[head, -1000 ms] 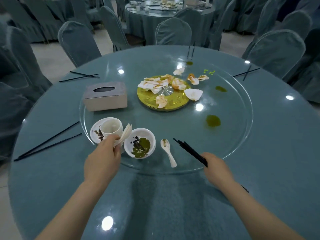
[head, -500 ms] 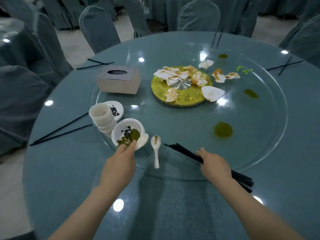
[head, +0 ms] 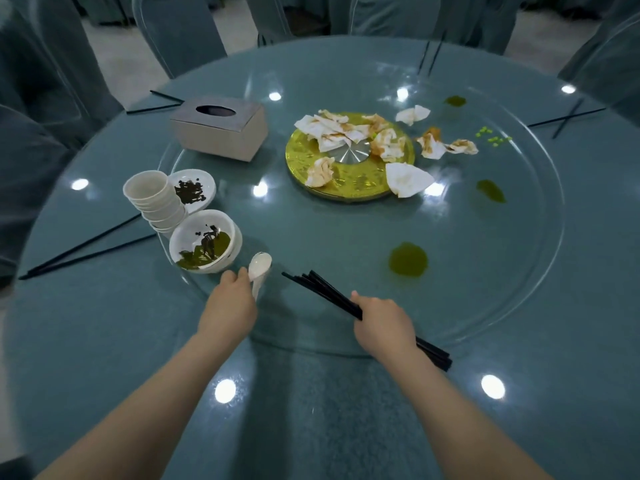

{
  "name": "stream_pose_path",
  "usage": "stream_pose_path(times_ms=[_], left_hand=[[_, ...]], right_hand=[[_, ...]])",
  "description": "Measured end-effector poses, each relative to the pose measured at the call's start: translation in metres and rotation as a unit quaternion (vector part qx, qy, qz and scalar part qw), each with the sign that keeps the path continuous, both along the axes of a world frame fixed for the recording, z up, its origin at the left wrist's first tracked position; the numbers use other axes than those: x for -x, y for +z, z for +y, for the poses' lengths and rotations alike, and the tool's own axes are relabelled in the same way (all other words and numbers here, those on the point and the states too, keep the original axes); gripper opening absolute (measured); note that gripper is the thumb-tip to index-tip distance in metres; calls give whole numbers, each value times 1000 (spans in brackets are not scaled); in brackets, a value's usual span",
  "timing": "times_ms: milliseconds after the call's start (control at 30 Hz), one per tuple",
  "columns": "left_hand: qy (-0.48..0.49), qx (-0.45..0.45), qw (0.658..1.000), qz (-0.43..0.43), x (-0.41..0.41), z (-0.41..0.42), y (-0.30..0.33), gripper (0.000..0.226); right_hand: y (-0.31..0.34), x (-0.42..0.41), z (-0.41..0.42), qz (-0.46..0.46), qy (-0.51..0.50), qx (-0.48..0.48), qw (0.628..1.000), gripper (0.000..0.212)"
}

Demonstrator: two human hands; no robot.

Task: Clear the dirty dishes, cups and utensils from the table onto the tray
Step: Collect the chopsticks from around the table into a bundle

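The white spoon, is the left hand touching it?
Touching. The head view shows the left hand with its fingers closed around the white spoon just below its bowl, with no gap between them.

No readable text, labels, brands or numbers on any item in view.

A round table under a teal cloth and glass top mirrors bright ceiling lights, ringed by chairs in matching teal covers, with pale floor showing between them at the top left.
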State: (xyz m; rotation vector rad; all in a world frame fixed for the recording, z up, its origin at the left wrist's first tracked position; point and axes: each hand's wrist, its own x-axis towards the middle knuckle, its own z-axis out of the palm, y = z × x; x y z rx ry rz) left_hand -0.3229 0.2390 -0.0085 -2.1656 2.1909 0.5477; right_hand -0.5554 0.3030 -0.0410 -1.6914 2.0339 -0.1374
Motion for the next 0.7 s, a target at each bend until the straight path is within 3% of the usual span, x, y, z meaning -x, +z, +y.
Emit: stream_pose_path(times_ms=[300, 533, 700], left_hand=[[27, -32, 999, -18, -4, -17, -18, 64], [23, -25, 999, -35, -14, -14, -13, 63], [39, -22, 999, 21, -27, 0, 1, 51]], right_hand=[[0, -11, -4, -3, 27, -5, 1000, 55], [4, -16, -1, 2, 26, -9, 1000, 57], [10, -20, 5, -7, 26, -5, 1000, 55]])
